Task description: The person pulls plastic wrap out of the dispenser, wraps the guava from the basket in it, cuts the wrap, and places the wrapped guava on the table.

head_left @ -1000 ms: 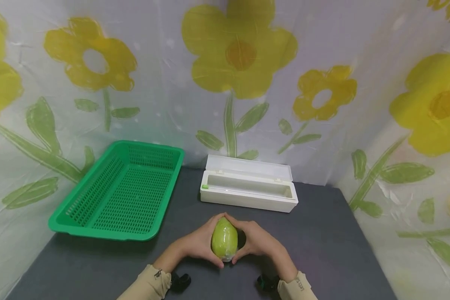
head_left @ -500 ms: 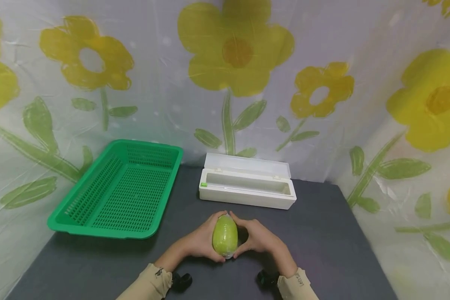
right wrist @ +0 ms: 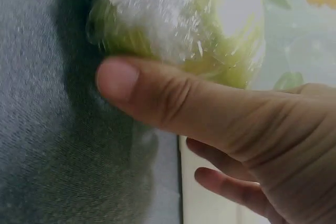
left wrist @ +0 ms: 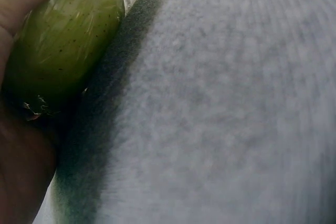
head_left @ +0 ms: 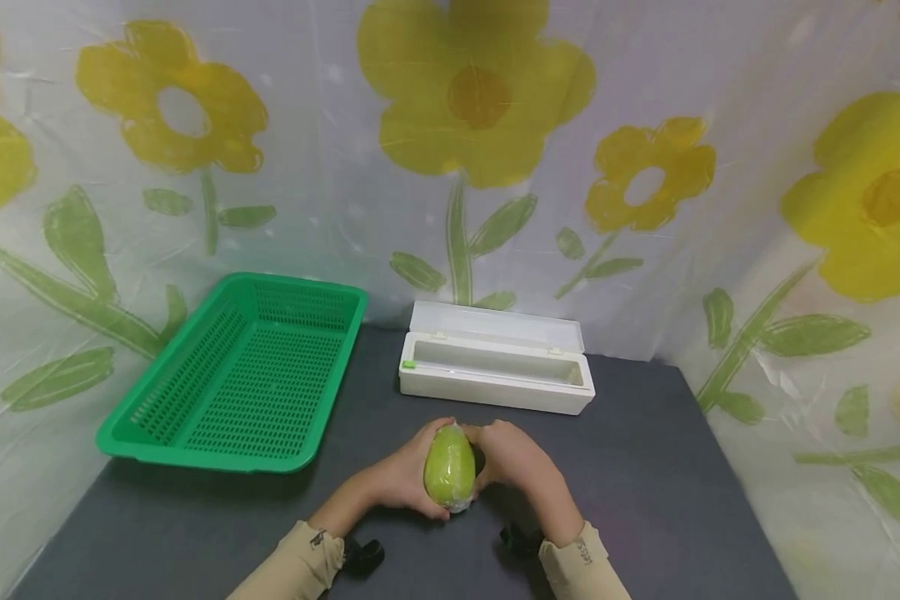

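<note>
A green, brown-speckled fruit, pear-like (head_left: 450,468), stands between both hands at the middle front of the table, wrapped in clear cling film. My left hand (head_left: 405,477) curves round its left side, with the thumb at the near end; the left wrist view shows the fruit (left wrist: 68,40) against the palm. On the other side, my right hand (head_left: 522,460) holds the fruit between thumb and fingers, though the fingertips are partly hidden in the head view. Up close in the right wrist view, the thumb (right wrist: 157,90) lies along crumpled film on the fruit (right wrist: 226,30).
A green plastic basket (head_left: 195,461) with slotted walls sits at the left. Behind the hands lies a long white cling film dispenser (head_left: 487,393), lid raised, with a small green slider (head_left: 409,364). A flower-printed sheet (head_left: 315,167) hangs round the dark table (head_left: 645,475).
My right hand has turned and closed in on the fruit, its wrist shifting slightly left. Fruit and left hand stay almost in place. The head view has tilted a little.
</note>
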`<state>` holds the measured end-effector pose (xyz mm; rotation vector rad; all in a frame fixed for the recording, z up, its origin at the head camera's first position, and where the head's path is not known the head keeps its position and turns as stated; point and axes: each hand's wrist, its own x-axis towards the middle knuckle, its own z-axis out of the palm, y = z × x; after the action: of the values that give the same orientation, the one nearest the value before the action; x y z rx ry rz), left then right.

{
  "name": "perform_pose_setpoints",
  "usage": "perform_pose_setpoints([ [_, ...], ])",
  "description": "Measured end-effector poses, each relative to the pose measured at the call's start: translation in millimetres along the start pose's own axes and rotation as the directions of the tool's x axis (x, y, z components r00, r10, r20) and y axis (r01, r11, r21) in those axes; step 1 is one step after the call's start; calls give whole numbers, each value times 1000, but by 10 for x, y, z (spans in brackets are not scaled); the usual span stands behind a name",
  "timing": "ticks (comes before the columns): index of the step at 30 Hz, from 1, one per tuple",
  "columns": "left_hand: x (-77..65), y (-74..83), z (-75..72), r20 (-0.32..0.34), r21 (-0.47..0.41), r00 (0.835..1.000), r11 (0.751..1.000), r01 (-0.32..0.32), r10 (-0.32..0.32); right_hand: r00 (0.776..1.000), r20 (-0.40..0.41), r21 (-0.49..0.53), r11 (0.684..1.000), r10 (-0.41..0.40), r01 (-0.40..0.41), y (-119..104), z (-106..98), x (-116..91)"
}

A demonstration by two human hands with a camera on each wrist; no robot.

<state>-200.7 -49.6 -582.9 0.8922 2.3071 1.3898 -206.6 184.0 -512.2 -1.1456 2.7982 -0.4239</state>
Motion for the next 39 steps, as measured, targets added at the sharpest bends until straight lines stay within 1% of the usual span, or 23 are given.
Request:
perform_pose_setpoints([
  [2,-16,13,-5,-5,28,1000,1000,7,-6,1000,15,40,999,9,-10,-15,3,-18],
  [4,-39,31,-1,-12,60,1000,998,16,-15,999,35,116,993,22,-26,-13,29,-66],
  [6,-68,52,3,-21,103,999,994,35,-33,998,54,197,979,33,-43,1,56,-124],
  [11,-147,96,-25,-70,197,997,979,55,-42,993,117,386,919,33,-76,44,85,-227],
  [13,-168,103,-46,-82,215,996,976,44,-27,992,121,444,893,26,-77,57,92,-236],
  [15,-187,109,-64,-83,215,996,976,36,-19,994,105,484,872,20,-69,64,103,-230],
  [17,-202,115,-76,-74,197,997,980,28,-13,997,69,499,865,21,-53,67,116,-218],
  [18,-208,114,-79,-71,189,997,982,21,-8,998,50,495,868,23,-45,70,125,-211],
  [23,-210,100,-75,-73,164,997,986,5,7,999,-14,434,900,40,-30,94,158,-189],
  [26,-195,74,-44,-85,149,996,989,1,12,998,-32,413,910,53,-35,111,185,-208],
  [30,-173,67,-3,-81,138,997,990,-4,15,997,-43,411,911,62,-39,140,222,-254],
  [35,-128,95,-24,-58,150,998,989,6,2,997,-52,439,898,55,-27,188,232,-281],
  [39,-98,123,-53,-37,190,999,981,19,-12,998,-50,446,895,38,-12,212,247,-311],
])
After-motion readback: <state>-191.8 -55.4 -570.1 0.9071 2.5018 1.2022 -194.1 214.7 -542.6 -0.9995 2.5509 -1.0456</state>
